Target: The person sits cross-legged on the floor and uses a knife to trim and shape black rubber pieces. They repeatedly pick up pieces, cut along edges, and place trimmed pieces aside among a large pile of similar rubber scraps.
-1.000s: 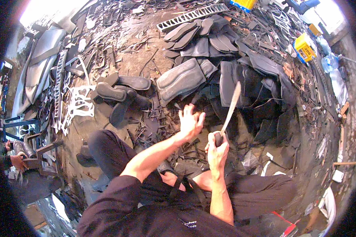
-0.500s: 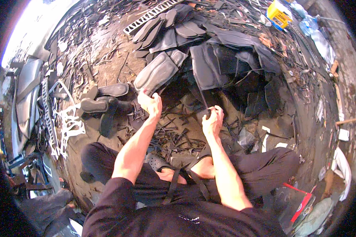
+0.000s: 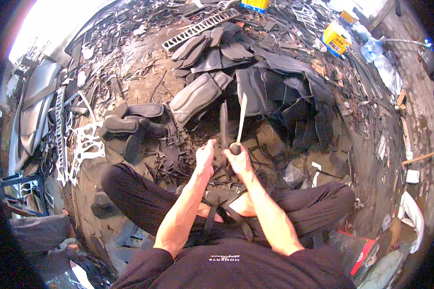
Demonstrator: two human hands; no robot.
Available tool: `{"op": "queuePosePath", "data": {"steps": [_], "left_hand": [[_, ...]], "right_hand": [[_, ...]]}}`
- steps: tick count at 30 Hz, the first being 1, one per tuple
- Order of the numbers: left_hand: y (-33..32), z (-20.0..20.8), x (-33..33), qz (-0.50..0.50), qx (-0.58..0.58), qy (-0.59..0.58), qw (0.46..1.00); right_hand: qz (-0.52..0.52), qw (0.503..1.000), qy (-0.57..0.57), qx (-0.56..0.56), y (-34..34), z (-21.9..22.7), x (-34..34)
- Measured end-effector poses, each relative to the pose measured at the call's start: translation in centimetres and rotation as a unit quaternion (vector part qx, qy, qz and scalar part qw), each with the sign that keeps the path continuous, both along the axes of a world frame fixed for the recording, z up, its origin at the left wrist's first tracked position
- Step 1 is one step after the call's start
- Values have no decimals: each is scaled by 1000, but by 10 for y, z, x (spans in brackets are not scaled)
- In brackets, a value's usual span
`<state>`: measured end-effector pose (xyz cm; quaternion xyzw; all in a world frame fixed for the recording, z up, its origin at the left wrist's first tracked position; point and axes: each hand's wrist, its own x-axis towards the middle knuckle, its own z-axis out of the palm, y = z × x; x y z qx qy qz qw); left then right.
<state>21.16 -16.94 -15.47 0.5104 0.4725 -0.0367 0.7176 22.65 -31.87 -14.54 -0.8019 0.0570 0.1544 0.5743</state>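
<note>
My right hand (image 3: 239,161) is closed round the dark handle of a knife (image 3: 242,115), whose long pale blade points up and away from me. Just left of it, my left hand (image 3: 205,157) is closed, thumb side up; what its fingers hold is hard to make out. Between the hands stands a narrow dark strip (image 3: 223,123), blurred by motion, its lower end by my right thumb. Beyond the hands lies a grey moulded foam sheet (image 3: 196,98) with sole-shaped outlines. A dark moulded sheet (image 3: 250,91) rests to its right, on a heap of similar pieces.
Loose sole-shaped foam pieces (image 3: 121,124) lie at left, near white cut-out scrap (image 3: 88,139). Dark offcuts cover the ground before my crossed legs. A yellow box (image 3: 336,38) and plastic bottles (image 3: 371,49) stand far right. A red-edged bag (image 3: 364,255) lies near right.
My left hand has come off the grey foam sheet and moved toward my right hand. The knife is now raised more upright, and a dark strip shows between the hands. The view has shifted.
</note>
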Motion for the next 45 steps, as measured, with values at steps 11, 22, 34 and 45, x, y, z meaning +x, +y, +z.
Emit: {"op": "queuePosePath", "data": {"steps": [11, 22, 34, 45], "left_hand": [[62, 158, -52, 36, 67, -240, 968], [66, 226, -119, 96, 41, -247, 963], [4, 235, -121, 90, -42, -242, 965], [-18, 197, -148, 46, -28, -276, 960]], "right_hand": [[173, 984, -3, 33, -27, 161, -40], [329, 943, -45, -12, -30, 189, -120], [160, 955, -247, -48, 36, 169, -59], [149, 973, -24, 177, 31, 213, -54]]}}
